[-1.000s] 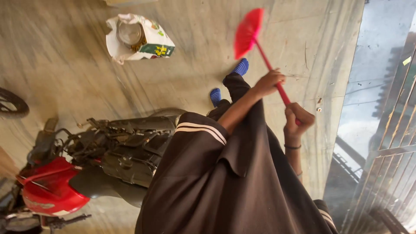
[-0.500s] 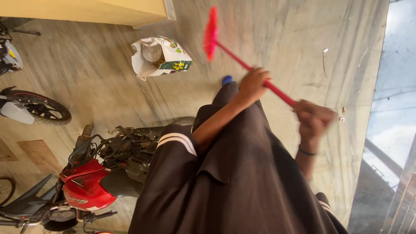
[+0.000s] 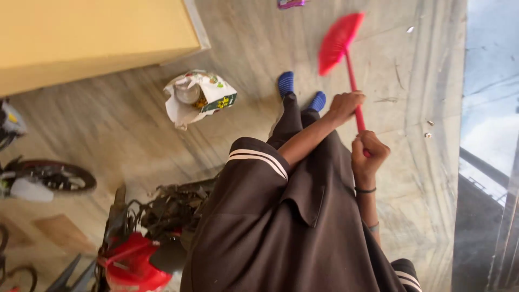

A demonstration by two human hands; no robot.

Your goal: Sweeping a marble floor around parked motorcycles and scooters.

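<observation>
Both hands on red broom [image 3: 348, 59], upper right of frame.
Left hand [image 3: 346, 106] and right hand [image 3: 367, 154] clenched along handle, spaced for leverage; bristles over floor [image 3: 135, 124].

open white printed bag [image 3: 200, 97] on floor, purple wrapper [image 3: 291, 4] at top edge

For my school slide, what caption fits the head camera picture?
Both hands, left hand and right hand, grip a red broom over the stone floor.

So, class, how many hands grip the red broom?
2: the left hand is higher on the red broom handle, the right hand just below it, near the handle's end.
</observation>
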